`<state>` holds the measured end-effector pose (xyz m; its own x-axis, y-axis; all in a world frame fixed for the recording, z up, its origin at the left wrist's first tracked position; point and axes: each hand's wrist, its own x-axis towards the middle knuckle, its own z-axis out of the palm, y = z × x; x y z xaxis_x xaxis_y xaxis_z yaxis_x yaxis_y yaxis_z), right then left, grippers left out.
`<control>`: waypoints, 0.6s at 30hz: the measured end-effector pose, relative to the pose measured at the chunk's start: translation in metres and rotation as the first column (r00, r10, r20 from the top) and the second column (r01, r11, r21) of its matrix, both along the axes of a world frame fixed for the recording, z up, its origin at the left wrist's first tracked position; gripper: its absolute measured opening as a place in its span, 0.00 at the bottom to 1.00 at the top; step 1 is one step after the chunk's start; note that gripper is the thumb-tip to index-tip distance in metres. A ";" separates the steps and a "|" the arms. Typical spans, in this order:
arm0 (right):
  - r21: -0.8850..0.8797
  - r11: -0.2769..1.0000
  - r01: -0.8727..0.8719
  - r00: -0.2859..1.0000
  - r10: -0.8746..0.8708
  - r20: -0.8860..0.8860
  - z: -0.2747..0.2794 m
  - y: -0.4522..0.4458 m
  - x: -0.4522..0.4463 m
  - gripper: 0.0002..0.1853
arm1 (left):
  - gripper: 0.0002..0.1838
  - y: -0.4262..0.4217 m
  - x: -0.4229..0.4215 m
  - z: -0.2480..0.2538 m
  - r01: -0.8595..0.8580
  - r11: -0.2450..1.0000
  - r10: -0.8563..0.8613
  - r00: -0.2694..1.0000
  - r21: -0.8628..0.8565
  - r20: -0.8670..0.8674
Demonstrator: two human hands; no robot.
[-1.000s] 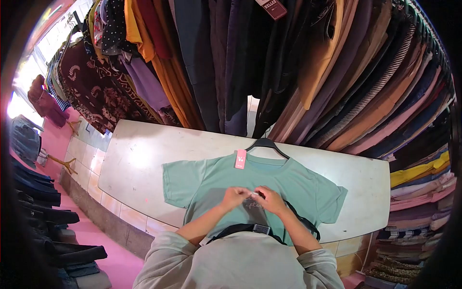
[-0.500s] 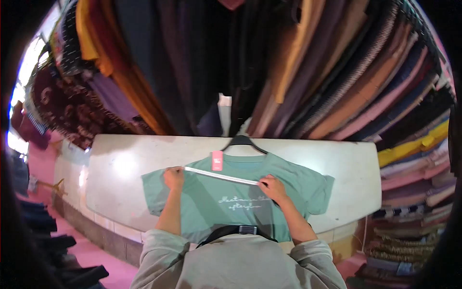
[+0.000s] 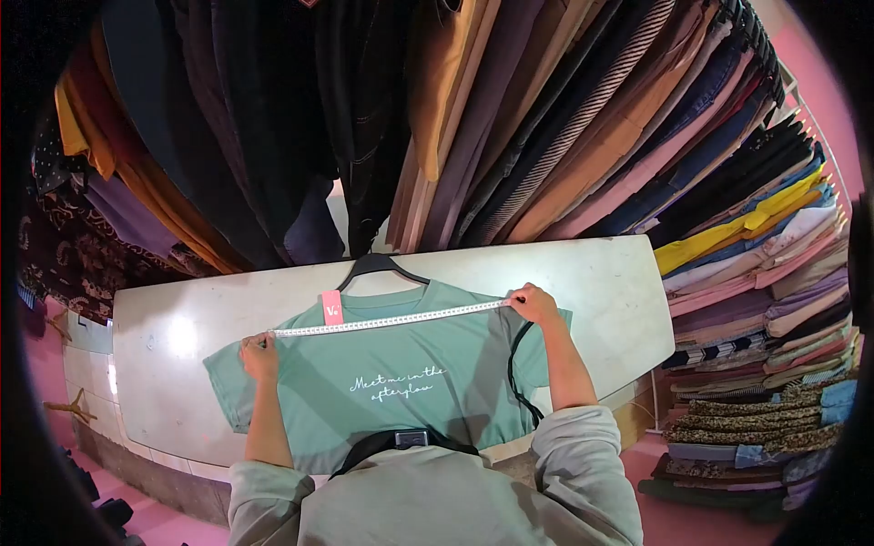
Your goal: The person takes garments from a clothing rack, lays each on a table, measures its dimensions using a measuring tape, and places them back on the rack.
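A green T-shirt [image 3: 391, 364] with white lettering lies flat on a white table [image 3: 164, 391], a black hanger [image 3: 375, 264] in its neck. A pink tag [image 3: 331, 308] rests at the collar. Across the upper chest runs a white measuring tape [image 3: 401, 320], pulled straight. My left hand [image 3: 259, 353] pinches one end near the left shoulder seam. The other end is in the closed fingers of my right hand [image 3: 533, 304], by the right shoulder. A black cord [image 3: 516, 369] hangs beside my right forearm.
Dark and brown garments [image 3: 473, 127] hang in a row behind the table. Folded clothes [image 3: 746, 428] are stacked on the right. A wooden stand foot [image 3: 73, 408] shows at the far left, above a pink floor [image 3: 155, 514].
My hands have moved apart and stretched the tape from a short piece across the whole chest. The tape now lies straighter over both shoulders. The view has shifted right.
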<state>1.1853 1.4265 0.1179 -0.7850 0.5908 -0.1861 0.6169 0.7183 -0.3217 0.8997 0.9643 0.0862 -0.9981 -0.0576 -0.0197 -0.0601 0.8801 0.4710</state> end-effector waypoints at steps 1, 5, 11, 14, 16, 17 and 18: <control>0.001 1.000 0.000 1.000 0.000 -0.001 -0.004 0.000 0.002 0.09 | 0.09 0.000 0.000 0.000 -0.003 1.000 0.003 1.000 0.004 0.001; 0.024 0.999 0.023 0.999 -0.024 0.041 -0.011 -0.002 0.003 0.09 | 0.09 0.002 0.000 0.003 -0.018 1.000 0.018 1.000 -0.005 0.016; 0.049 0.998 0.035 0.999 -0.036 0.039 -0.009 -0.006 0.002 0.10 | 0.10 0.002 -0.001 0.002 -0.022 0.999 0.023 1.000 -0.028 0.021; 0.061 0.997 0.041 0.998 -0.043 0.047 -0.008 -0.007 0.002 0.12 | 0.10 0.001 0.000 0.004 -0.016 1.000 0.016 0.999 -0.001 0.036; 0.076 0.996 0.039 0.998 -0.042 0.041 -0.009 -0.008 0.002 0.13 | 0.10 0.000 0.000 0.004 -0.005 1.000 0.004 1.000 0.003 0.029; 0.080 0.996 0.047 0.998 -0.050 0.043 -0.008 -0.009 0.002 0.14 | 0.10 0.000 0.000 0.003 0.008 1.000 -0.008 1.000 0.006 0.025; 0.084 0.995 0.055 0.997 -0.059 0.046 -0.008 -0.010 0.002 0.15 | 0.10 -0.001 0.000 0.003 0.007 1.000 -0.007 1.000 0.005 0.023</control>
